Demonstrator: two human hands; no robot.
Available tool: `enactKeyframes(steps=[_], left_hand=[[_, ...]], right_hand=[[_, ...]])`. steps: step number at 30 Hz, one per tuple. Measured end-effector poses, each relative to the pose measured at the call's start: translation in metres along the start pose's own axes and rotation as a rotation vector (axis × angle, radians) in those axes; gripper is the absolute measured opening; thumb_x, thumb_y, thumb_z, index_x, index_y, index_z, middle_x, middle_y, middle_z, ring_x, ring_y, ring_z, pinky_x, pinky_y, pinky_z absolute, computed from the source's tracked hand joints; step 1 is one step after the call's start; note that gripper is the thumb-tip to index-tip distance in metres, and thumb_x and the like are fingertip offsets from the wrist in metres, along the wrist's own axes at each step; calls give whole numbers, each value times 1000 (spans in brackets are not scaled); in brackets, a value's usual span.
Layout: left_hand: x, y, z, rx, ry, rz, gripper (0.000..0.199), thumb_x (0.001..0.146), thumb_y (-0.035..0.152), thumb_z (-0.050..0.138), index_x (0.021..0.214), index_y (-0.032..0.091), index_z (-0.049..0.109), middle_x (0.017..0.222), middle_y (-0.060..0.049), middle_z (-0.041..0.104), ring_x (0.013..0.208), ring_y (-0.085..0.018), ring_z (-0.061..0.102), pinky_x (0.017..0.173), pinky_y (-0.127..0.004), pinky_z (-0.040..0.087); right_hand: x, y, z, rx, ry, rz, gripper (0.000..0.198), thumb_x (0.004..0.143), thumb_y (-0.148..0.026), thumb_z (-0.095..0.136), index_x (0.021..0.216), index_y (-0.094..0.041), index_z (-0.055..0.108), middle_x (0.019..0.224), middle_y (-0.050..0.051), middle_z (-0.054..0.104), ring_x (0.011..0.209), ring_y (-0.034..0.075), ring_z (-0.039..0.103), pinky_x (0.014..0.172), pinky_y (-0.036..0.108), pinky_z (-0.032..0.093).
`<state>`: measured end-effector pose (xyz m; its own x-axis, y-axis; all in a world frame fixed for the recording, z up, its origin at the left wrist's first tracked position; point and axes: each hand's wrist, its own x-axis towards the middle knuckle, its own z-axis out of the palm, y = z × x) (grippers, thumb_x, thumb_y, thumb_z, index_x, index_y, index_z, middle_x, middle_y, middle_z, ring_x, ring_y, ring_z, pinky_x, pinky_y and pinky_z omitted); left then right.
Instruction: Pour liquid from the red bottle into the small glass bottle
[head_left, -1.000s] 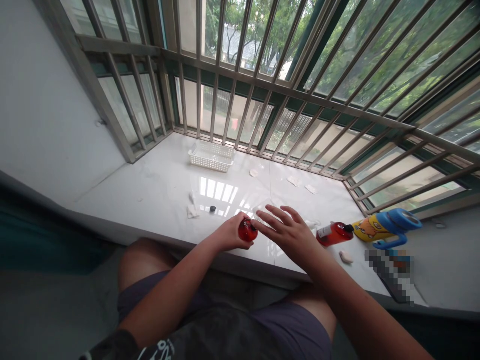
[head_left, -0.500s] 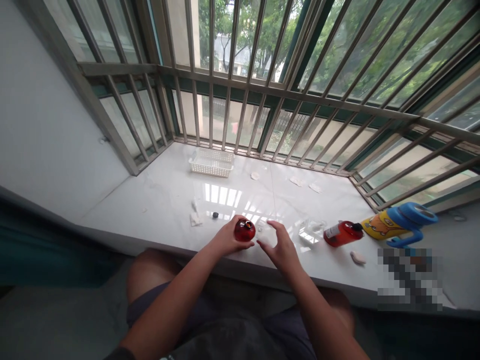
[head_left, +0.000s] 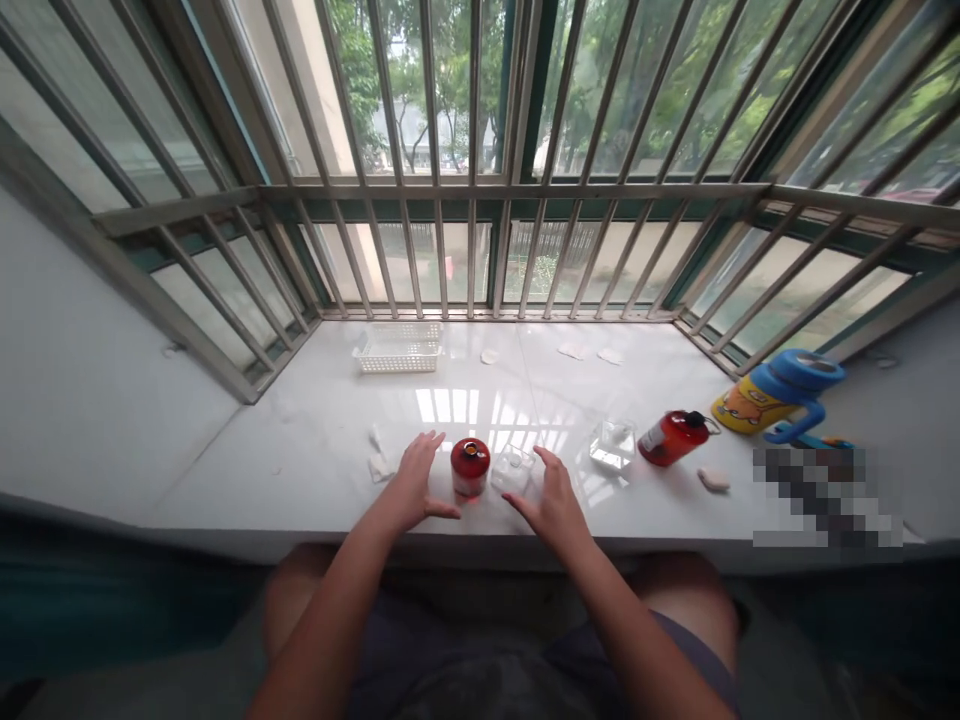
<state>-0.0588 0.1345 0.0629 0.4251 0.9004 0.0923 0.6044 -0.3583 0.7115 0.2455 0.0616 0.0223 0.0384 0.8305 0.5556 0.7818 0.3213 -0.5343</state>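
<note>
An uncapped red bottle (head_left: 470, 472) stands upright on the white sill, its round mouth facing up. My left hand (head_left: 409, 490) is open just left of it, fingers and thumb spread and apart from the bottle. To the bottle's right sits a small clear container (head_left: 513, 470), hard to make out against the reflections. My right hand (head_left: 556, 500) is open at that container's right side, thumb and fingers spread around it; whether they touch it I cannot tell. The small black cap is out of sight.
A white perforated basket (head_left: 399, 350) is at the back left. Toward the right are another clear container (head_left: 613, 446), a capped red bottle (head_left: 673, 438), a pinkish lump (head_left: 713, 480) and a blue-and-yellow flask (head_left: 776, 395). White scraps (head_left: 380, 466) lie at left. Window bars (head_left: 517, 190) close the back.
My left hand has let go of the red bottle, which now stands on the sill. My right hand has spread around the clear container. The camera view has turned.
</note>
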Motion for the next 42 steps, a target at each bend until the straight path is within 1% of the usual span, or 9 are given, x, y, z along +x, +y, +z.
enactKeyframes(steps=[4,10,14,23,26,30,32,36,42], left_hand=[[-7,-29,-24,104,-27,-70,99,81,57,85,163,25,41,172,-18,39,163,-40,30,132,-61,29],[10,-49,-33,265,-11,-82,63,89,46,77,145,21,63,153,-15,63,142,-36,59,122,-51,45],[19,-45,-25,352,74,-53,33,94,32,65,122,19,76,127,-15,77,124,-35,69,114,-48,50],[10,-15,-19,320,175,-81,25,88,31,68,109,20,77,109,-11,79,103,-32,69,97,-45,53],[-5,14,-20,67,133,-185,30,91,44,69,108,20,77,96,-7,78,86,-26,69,83,-38,54],[-33,62,-9,-567,-203,-242,35,87,48,79,108,20,79,101,-6,78,88,-21,67,82,-31,50],[-44,81,3,-779,-288,-241,33,83,45,85,103,18,80,91,-4,75,78,-16,62,76,-27,47],[-54,98,24,-1127,-283,-311,40,75,49,92,90,14,80,71,0,62,64,-9,48,65,-22,38],[-57,104,36,-1336,-316,-424,41,73,43,95,97,13,81,80,-2,63,67,-9,52,69,-23,46]], right_hand=[[-18,-8,-17,11,62,-17,78,99,-49,73,161,-23,34,148,21,56,140,39,54,115,64,51],[-47,-32,-41,54,88,-28,56,103,-27,66,154,-27,44,144,16,60,140,36,55,113,62,53],[-59,-46,-47,86,39,-64,50,101,-22,65,149,-27,50,140,14,63,137,34,58,112,59,55],[-68,-60,-46,113,-44,-129,26,100,-15,62,125,-24,64,133,14,66,131,33,61,107,56,58],[-60,-72,-53,169,-69,-156,29,101,-15,62,128,-25,63,126,12,70,119,30,67,99,51,61],[-43,-94,-63,244,-108,-195,43,102,-22,69,143,-26,58,127,12,71,114,29,70,95,46,63],[-36,-105,-65,280,-91,-218,45,101,-27,72,143,-26,58,125,12,71,110,28,71,93,44,64],[-25,-116,-65,335,20,-208,33,102,-24,71,133,-27,62,112,8,72,99,24,72,86,39,64],[-13,-120,-62,367,12,-223,33,102,-22,70,134,-27,63,120,8,73,109,24,71,93,39,63]])
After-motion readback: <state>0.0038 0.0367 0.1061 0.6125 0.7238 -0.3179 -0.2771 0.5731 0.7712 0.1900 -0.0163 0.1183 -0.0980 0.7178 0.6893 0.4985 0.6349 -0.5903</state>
